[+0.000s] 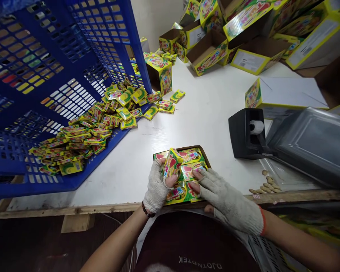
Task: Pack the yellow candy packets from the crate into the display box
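Observation:
An open cardboard box (203,152) sits at the table's near edge, filled with small yellow-green candy packs (190,155). My left hand (156,187), in a fingerless knit glove, is closed around one candy pack (171,163) held upright over the box's left side. My right hand (225,200), also gloved, rests on the box's right side with fingers stretched flat across the packs and the thumb under the box's near edge.
A tilted blue plastic crate (59,68) at left spills a heap of loose packs (99,121) onto the white table (204,109). Empty yellow cartons (209,53) pile up at the back. A black tape dispenser (245,132) and grey tray (311,143) stand at right.

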Tool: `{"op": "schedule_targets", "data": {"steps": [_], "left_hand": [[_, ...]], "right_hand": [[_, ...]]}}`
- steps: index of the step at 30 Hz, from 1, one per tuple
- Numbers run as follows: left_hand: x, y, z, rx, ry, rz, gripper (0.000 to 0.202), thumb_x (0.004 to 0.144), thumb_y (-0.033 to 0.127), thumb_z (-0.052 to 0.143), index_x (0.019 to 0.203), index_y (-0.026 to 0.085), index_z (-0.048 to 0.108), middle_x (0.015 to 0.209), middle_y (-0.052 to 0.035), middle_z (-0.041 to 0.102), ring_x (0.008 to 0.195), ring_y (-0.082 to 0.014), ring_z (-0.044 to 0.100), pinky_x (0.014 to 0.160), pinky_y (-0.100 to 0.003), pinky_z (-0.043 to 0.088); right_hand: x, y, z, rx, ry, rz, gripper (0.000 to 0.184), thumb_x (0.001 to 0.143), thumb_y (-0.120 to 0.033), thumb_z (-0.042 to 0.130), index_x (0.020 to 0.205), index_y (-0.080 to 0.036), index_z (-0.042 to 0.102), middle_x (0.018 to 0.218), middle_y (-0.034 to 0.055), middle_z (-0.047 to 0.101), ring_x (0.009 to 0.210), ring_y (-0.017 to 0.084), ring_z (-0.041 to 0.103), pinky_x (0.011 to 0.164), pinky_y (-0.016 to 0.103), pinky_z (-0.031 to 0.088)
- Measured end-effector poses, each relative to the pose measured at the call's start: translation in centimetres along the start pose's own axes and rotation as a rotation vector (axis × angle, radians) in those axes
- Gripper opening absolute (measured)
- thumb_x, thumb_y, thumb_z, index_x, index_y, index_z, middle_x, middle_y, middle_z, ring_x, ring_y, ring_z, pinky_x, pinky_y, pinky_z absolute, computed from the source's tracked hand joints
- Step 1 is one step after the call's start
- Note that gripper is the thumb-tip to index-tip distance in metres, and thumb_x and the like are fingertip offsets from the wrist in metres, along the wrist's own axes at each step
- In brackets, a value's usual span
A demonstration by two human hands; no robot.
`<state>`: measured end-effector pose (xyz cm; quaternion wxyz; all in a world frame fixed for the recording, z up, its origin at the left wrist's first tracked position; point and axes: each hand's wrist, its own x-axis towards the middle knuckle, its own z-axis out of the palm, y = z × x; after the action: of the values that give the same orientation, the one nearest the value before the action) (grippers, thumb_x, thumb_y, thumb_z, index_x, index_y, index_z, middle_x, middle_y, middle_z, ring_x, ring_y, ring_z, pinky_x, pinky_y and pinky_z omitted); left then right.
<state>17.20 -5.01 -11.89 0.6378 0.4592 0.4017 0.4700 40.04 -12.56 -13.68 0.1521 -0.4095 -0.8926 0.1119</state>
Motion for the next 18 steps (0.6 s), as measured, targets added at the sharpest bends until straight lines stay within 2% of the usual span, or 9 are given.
{"op": "schedule_targets", "data": {"steps": [5, 9, 11, 14, 16, 18], "left_hand": [[-0.1, -0.2, -0.1, 0.033, -0.005, 0.012, 0.059, 0.071, 0.049, 0.082, 0.114, 0.02, 0.053, 0.113, -0.008, 0.067, 0.102, -0.0238, 0.067, 0.089, -0.036, 0.054], [-0.3, 0.1, -0.2, 0.15, -0.039, -0.026, 0.064, 0.07, 0.046, 0.082, 0.12, 0.019, 0.052, 0.117, -0.0096, 0.064, 0.105, -0.0262, 0.065, 0.092, -0.04, 0.053], [-0.4, 0.5, -0.2, 0.302, -0.044, -0.01, 0.063, 0.07, 0.04, 0.083, 0.122, 0.02, 0.053, 0.117, -0.0095, 0.064, 0.105, -0.0271, 0.064, 0.094, -0.042, 0.053], [-0.3, 1.2, 0.2, 0.573, -0.087, 0.156, 0.057, 0.069, 0.027, 0.081, 0.121, 0.022, 0.059, 0.115, -0.0093, 0.064, 0.106, -0.0294, 0.063, 0.097, -0.047, 0.05], [0.0, 1.6, 0.7, 0.675, -0.183, 0.298, 0.055, 0.069, 0.022, 0.079, 0.121, 0.024, 0.061, 0.116, -0.0101, 0.064, 0.111, -0.0314, 0.061, 0.101, -0.049, 0.049], [0.4, 2.0, 1.3, 0.701, -0.301, 0.371, 0.054, 0.071, 0.021, 0.078, 0.122, 0.024, 0.062, 0.119, -0.0109, 0.064, 0.115, -0.0323, 0.059, 0.104, -0.05, 0.047]], "right_hand": [[1.3, -2.3, 0.2, -0.026, -0.088, 0.139, 0.079, 0.079, -0.037, 0.072, 0.148, -0.007, 0.047, 0.155, 0.0281, 0.039, 0.148, 0.042, 0.029, 0.116, 0.065, 0.028], [1.9, -2.0, -0.7, 0.117, -0.165, 0.185, 0.085, 0.076, -0.043, 0.074, 0.149, -0.007, 0.046, 0.155, 0.0273, 0.039, 0.146, 0.044, 0.031, 0.116, 0.067, 0.028], [2.0, -1.2, -1.7, 0.304, -0.101, 0.247, 0.069, 0.086, -0.04, 0.063, 0.147, -0.013, 0.049, 0.15, 0.0223, 0.049, 0.139, 0.039, 0.045, 0.112, 0.061, 0.039], [2.6, -0.3, -3.3, 0.617, 0.136, 0.482, 0.048, 0.099, -0.036, 0.039, 0.143, -0.019, 0.051, 0.133, 0.0154, 0.065, 0.119, 0.028, 0.064, 0.098, 0.047, 0.055], [3.5, 0.0, -4.3, 0.755, 0.272, 0.574, 0.045, 0.1, -0.041, 0.04, 0.138, -0.021, 0.051, 0.127, 0.0133, 0.067, 0.113, 0.026, 0.066, 0.094, 0.044, 0.057], [4.6, 0.1, -5.2, 0.84, 0.324, 0.621, 0.043, 0.095, -0.046, 0.051, 0.13, -0.022, 0.053, 0.121, 0.0114, 0.068, 0.108, 0.026, 0.067, 0.091, 0.043, 0.058]]}}
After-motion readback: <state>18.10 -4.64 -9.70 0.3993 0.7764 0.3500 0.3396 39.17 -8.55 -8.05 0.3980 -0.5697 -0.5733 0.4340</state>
